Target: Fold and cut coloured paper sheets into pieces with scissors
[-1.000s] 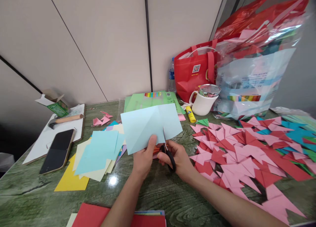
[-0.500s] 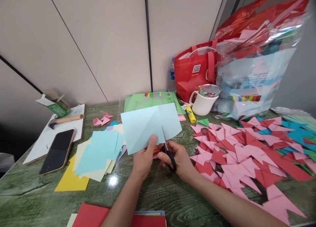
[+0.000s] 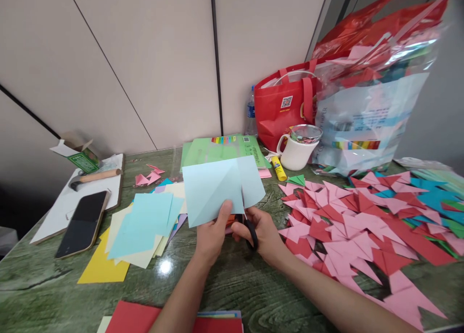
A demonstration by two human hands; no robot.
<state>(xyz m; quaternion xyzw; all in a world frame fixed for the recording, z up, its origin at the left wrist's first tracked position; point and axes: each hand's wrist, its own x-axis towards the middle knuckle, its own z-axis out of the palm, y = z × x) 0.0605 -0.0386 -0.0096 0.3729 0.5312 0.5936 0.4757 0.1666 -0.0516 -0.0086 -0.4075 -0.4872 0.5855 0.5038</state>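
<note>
And here's the light blue sheet, held up over the worktop, its lower edge right in the left grip! The thumb is pressed flat on the near face, close to the bottom edge and short of the cut, fingers tucked behind, so most of the sheet rises above that grip and spreads away to its left. Over to the right grip: it's curled around the black handles of the scissors, just below the sheet, thumb towards the left hand. The blades point up into the paper, and look at that slit, running up from the lower edge! To its right, a narrower flap bends away, standing above the right grip. The left thumb sits just left of the blades. Beyond the sheet lie the green packs; leftwards, a loose pile of pale papers; rightwards, a broad spread of pink and red pieces.
</note>
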